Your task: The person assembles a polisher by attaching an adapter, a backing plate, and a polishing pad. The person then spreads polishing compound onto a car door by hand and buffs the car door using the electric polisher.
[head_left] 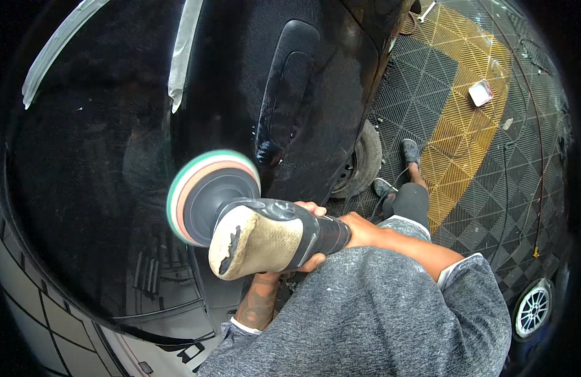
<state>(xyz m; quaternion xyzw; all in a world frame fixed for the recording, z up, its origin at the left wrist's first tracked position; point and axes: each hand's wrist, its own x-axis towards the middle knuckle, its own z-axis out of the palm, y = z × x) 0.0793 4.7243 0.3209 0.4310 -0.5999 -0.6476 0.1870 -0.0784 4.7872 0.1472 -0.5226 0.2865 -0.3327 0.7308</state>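
Note:
A polisher (271, 235) with a worn tan cover and dark body lies across the view. Its round pad, layered green and orange (177, 201), overlaps the glossy black car panel (95, 163); whether it touches is hard to tell. My left hand (312, 262) comes from below and wraps the middle of the body, mostly hidden, with a thumb and fingertips showing on either side. Around the rear grip my right hand (358, 231) is closed. Two strips of pale masking tape (182, 60) stick to the panel beyond the pad.
Right of the panel is a car wheel (367, 157), near my feet (411, 151). A white tub (481, 93) sits on the black and yellow floor tiles (460, 144). A loose alloy wheel (533, 309) and a hose (539, 188) are at the far right.

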